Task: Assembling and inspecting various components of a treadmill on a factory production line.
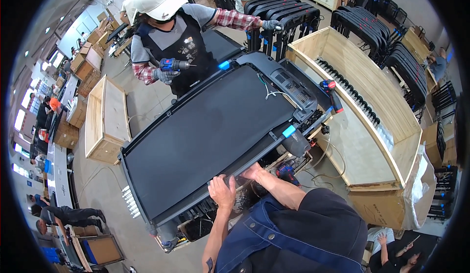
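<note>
In front of me lies a treadmill point(215, 131) with a broad black belt deck and blue-tipped corners; its motor end is at the far right. My left hand point(223, 190) is bent over the near side rail, fingers curled on its edge. To its right, my right hand point(252, 171) reaches against the underside of the same rail, its fingertips hidden. Loose white and green wires point(276, 94) lie at the motor end. Below the rail, to the right of my right hand, rests a blue-and-black power drill point(288, 173).
Across the treadmill a gloved co-worker holds a cordless drill point(171, 65), the other hand on stacked black frames point(284, 16). An open wooden crate point(364, 126) stands right, with a red-and-black tool point(332, 95) by its near edge. Another wooden crate point(110, 118) stands left. Hoses point(338, 158) trail at right.
</note>
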Motion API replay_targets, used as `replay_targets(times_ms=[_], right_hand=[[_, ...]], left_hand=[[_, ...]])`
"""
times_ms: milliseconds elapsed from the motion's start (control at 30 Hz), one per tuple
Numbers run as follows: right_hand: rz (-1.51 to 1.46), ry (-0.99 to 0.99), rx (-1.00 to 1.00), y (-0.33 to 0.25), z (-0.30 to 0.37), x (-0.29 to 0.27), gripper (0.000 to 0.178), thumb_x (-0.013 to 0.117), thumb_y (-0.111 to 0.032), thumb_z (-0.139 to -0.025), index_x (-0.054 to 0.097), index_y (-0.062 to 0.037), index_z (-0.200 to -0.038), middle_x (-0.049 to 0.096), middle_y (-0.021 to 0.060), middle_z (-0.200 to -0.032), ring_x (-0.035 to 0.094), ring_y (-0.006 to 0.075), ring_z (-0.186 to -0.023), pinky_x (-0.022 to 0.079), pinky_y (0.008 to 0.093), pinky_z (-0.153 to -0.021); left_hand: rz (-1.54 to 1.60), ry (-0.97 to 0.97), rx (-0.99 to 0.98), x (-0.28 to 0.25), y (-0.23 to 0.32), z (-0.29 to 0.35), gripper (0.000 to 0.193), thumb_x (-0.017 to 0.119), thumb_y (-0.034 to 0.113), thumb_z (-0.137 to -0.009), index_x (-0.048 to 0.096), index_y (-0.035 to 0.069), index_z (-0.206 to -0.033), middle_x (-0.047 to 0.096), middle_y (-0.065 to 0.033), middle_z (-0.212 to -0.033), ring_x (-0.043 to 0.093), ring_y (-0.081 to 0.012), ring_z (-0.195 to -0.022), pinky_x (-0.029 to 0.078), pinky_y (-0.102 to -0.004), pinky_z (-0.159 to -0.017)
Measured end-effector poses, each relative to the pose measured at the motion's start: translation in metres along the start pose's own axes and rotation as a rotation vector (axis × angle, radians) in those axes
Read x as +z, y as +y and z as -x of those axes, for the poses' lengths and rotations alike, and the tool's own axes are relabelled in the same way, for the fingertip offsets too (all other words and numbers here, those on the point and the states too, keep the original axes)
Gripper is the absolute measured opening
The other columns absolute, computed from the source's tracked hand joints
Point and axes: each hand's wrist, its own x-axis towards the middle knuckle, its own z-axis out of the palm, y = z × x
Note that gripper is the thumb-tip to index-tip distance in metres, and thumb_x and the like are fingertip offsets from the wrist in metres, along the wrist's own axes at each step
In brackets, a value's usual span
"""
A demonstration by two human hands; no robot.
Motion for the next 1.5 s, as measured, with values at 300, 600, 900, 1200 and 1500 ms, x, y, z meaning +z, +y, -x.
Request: replay_targets(times_ms=[300,600,900,1200,1500], right_hand=[[0.007,-0.026,-0.007,-0.001,0.011,0.014,0.038,0.056,-0.043,-0.097,0.065,-0.0113,-0.117,0.070,0.0067,-0.115,0.066,0.0260,-0.106,0.054,0.0488,-0.093],[0.045,-0.054,0.017,0.000,0.007,0.005,0.042,0.053,-0.045,-0.098,0.064,-0.0122,-0.122,0.068,0.0074,-0.122,0.065,0.0280,-0.111,0.052,0.0512,-0.096],[-0.001,-0.026,0.024,-0.004,0.001,-0.005,0.043,0.053,-0.044,-0.098,0.062,-0.0114,-0.125,0.067,0.0083,-0.125,0.062,0.0294,-0.116,0.050,0.0519,-0.099],[-0.022,-0.113,0.069,-0.003,0.008,0.006,0.051,0.048,-0.050,-0.099,0.061,-0.0121,-0.131,0.065,0.0069,-0.129,0.061,0.0273,-0.118,0.049,0.0492,-0.101],[-0.054,-0.079,0.085,-0.002,-0.003,0.000,0.047,0.051,-0.047,-0.097,0.064,-0.0109,-0.123,0.067,0.0091,-0.125,0.060,0.0300,-0.117,0.046,0.0504,-0.103]], left_hand=[[0.000,0.013,0.004,0.002,-0.002,0.000,0.028,0.071,0.030,-0.087,0.062,0.007,-0.099,0.060,-0.0091,-0.093,0.058,-0.0304,-0.090,0.043,-0.0423,-0.077],[-0.008,0.024,0.003,0.003,-0.005,0.002,0.030,0.073,0.032,-0.085,0.062,0.008,-0.099,0.059,-0.0084,-0.091,0.058,-0.0292,-0.090,0.043,-0.0415,-0.076],[-0.009,0.019,0.006,0.003,-0.003,-0.001,0.030,0.073,0.032,-0.085,0.062,0.008,-0.099,0.060,-0.0084,-0.091,0.058,-0.0294,-0.089,0.042,-0.0416,-0.075],[0.023,0.032,-0.024,-0.005,0.001,-0.005,0.028,0.073,0.028,-0.085,0.061,0.006,-0.097,0.058,-0.0108,-0.094,0.056,-0.0322,-0.090,0.042,-0.0431,-0.076],[0.056,0.037,-0.069,-0.008,0.004,-0.005,0.023,0.072,0.030,-0.087,0.064,0.009,-0.092,0.055,-0.0103,-0.092,0.055,-0.0321,-0.090,0.043,-0.0439,-0.077]])
